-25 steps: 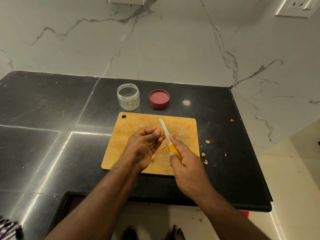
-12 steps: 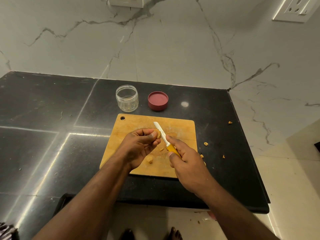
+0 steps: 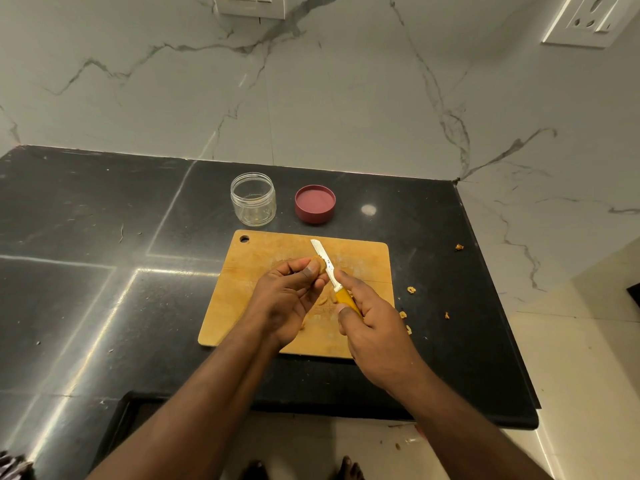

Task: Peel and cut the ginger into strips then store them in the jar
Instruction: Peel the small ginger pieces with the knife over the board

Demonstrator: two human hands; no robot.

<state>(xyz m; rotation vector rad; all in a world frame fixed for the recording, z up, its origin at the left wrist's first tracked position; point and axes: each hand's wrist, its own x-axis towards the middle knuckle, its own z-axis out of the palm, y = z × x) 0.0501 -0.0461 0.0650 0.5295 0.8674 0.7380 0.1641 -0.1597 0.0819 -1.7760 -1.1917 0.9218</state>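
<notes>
A: Jar (image 3: 253, 199) w/ lid (image 3: 315, 204) off beside it, both near the surface's back edge. Why?

B: Prob. parked open behind the board (image 3: 242, 306) so strips can go straight in. Looks nearly empty.

A: Left hand (image 3: 287, 299)?

B: Its grip pinches the ginger (image 3: 318, 264) betw. thumb & fingertips, raised over the board's middle, so scraps land on the wood.

A: Right hand (image 3: 374, 327)?

B: Grip curled round the knife (image 3: 334, 282) by its yellow handle, blade vs. the ginger. Peeling, I'd judge. Peel bits (image 3: 411, 290) lie toward the surface's right edge.

Yellow-handled knife (image 3: 337, 287) — tan board (image 3: 263, 271), maroon lid (image 3: 315, 203), black counter (image 3: 86, 220).
</notes>
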